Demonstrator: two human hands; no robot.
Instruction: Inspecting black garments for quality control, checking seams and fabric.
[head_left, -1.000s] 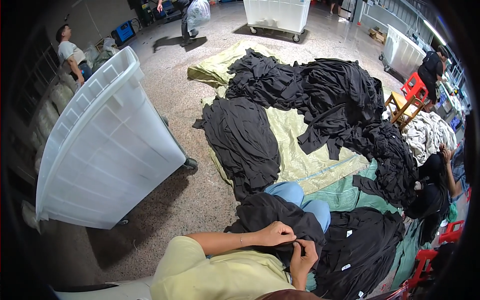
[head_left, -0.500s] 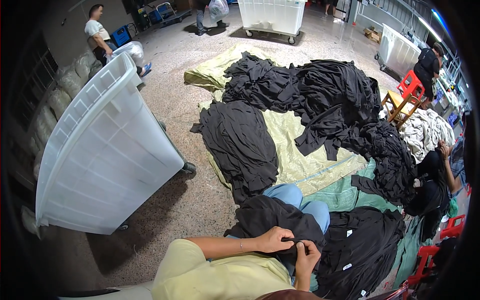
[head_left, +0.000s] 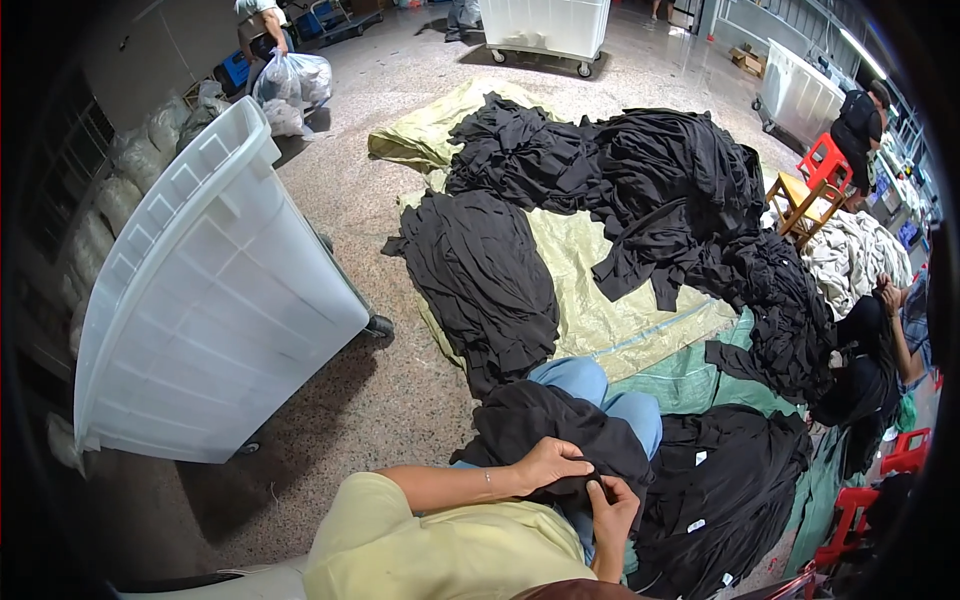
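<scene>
A black garment (head_left: 555,432) lies bunched across my lap, over blue trousers. My left hand (head_left: 549,466) pinches its near edge between thumb and fingers. Close beside it, my right hand (head_left: 612,500) also grips the cloth, thumb pointing up. The fabric between the two hands is drawn together, and its exact part cannot be made out. To my right, a heap of black garments (head_left: 735,480) with small white labels rests against my leg. Another black pile (head_left: 485,280) lies just ahead, on a yellow woven sheet (head_left: 580,270).
A large white wheeled bin (head_left: 225,310) stands at my left. Bigger black piles (head_left: 670,170) spread ahead. At the right sit a co-worker (head_left: 905,340), red stools (head_left: 850,520) and white cloth (head_left: 855,260). A person (head_left: 262,25) carries clear plastic bags (head_left: 290,90) at the far left.
My hands stay pinched on the black garment and have shifted slightly. At the far left the person with the bags has moved right and turned. The view has tilted a little.
</scene>
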